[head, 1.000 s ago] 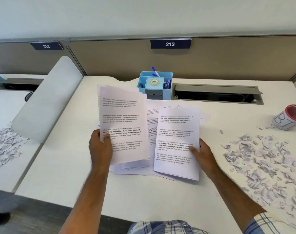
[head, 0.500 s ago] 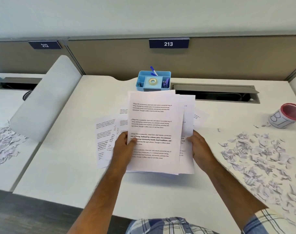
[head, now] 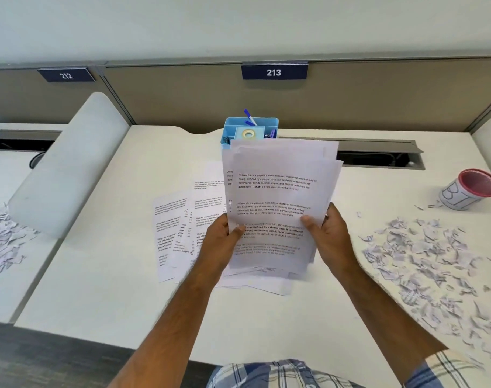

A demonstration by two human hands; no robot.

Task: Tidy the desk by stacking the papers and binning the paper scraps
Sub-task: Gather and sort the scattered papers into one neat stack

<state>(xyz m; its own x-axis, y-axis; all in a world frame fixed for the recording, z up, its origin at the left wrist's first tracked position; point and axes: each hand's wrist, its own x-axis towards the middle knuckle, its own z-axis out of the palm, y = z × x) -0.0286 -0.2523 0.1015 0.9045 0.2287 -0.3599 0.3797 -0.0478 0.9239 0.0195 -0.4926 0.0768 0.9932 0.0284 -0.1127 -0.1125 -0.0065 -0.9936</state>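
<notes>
My left hand (head: 221,238) grips the lower left edge of the held sheaf (head: 278,203), thumb laid over the printed face, fingers behind. My right hand (head: 327,233) pinches the lower right edge the same way, so both hands are clamped on the one bundle, lifted and tilted toward me at the centre of the frame. Its sheets are not square — upper corners fan out in steps at the top right.

Just left of the bundle and lower, loose sheets (head: 180,228) lie fanned flat on the desk (head: 112,275), and a few more peek out beneath the sheaf at its bottom edge. Behind the sheaf, at upper centre, stands a blue organiser (head: 233,130) with pens and a tape roll. At the right of the frame the paper scraps (head: 434,264) spread wide across the desk, with the red-rimmed cup (head: 468,189) lying on its side beyond them — I judge that is the bin.

The risks I see: with only the lower edges pinched, the uneven sheets could slip and splay out if I tap them square carelessly. Swinging the bundle right could fan the scraps further, even off the desk's edge. Setting it down crooked on the loose sheets would leave a ragged stack.
</notes>
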